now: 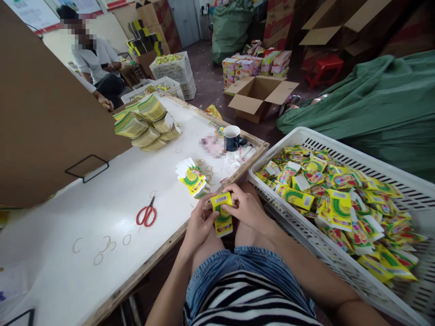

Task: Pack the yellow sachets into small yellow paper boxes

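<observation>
A small yellow-green printed carton (223,222) with a barcode at its upper end is held upright over my lap. My left hand (201,219) grips its left side, thumb on the front. On the other side, my right hand (246,206) pinches it near the barcode with thumb and fingers. Just beyond my hands, a small stack of flat cartons (193,179) lies on the white table (125,190). To my right stands a white plastic basket (288,138) heaped with loose yellow cartons (340,208).
Red-handled scissors (147,215) and several rubber bands (98,259) lie on the table. Bundled flat cartons (149,122) are piled farther back. A dark mug (232,139) stands near the table edge. An open cardboard box (258,95) sits on the floor; a person (97,61) sits at back left.
</observation>
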Motion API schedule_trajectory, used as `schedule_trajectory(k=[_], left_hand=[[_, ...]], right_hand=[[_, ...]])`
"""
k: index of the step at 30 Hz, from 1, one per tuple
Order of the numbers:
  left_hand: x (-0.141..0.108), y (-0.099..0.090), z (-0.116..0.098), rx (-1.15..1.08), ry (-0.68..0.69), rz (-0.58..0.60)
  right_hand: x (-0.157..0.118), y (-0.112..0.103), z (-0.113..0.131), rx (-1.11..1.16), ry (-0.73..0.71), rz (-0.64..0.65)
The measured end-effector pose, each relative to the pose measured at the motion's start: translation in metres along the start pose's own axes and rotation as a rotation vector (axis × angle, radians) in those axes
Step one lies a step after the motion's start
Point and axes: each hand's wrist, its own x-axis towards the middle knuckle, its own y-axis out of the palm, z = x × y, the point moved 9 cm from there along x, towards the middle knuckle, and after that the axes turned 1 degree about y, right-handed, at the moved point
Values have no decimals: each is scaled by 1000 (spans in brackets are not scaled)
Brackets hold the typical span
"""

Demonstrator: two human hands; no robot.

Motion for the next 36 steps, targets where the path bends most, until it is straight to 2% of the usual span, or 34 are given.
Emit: schedule_trajectory(k=[3,8,10,11,12,13,15,17,18,19,21,23,25,27,29,31,32,34,36], left_hand=[[2,4,-3,-45,-5,18],[3,31,1,-54,36,45],[7,39,0,-1,78,54],[10,38,-3,67,121,35],[14,31,-8,171,178,-14],[19,20,-15,302,241,-92],[27,-13,-28,628,339,-313],[37,-45,-29,894,304,-454],[42,-57,-24,996,259,-462],[47,-65,-19,1076,239,-434],[49,-73,-14,1165,268,-397],[43,-75,-13,1186,327,-396],[32,-73,-15,1180,375,-439],[12,-61,-25,1158,538,-501],[-15,-38,-37,1110,820,-498],[-41,-8,-37,1055,1069,-350],[-49,5,-34,1031,1131,-246],[-58,24,-25,971,1158,-65],[-57,30,-22,861,1075,0]], right_hand=[[-6,-9,1,151,-71,-36],[-20,-22,-9,324,-30,-149],[-27,-38,-7,284,-42,-197],[-31,-53,-5,215,-58,-243],[-36,-72,-2,111,-78,-306],[-44,-96,1,-40,-100,-421],[-60,-140,3,-373,-82,-639],[-70,-165,-1,-544,-54,-728],[-72,-169,-6,-551,-46,-729],[-71,-168,-13,-514,-30,-701],[-64,-152,-29,-351,34,-599],[-56,-122,-42,-150,124,-496],[-47,-87,-43,48,177,-427],[-36,-48,-39,256,210,-328],[-28,-14,-34,463,249,-224],[-24,7,-33,610,293,-169],[-23,13,-34,667,311,-164],[-25,16,-38,752,332,-177],[-29,12,-41,791,319,-206]])
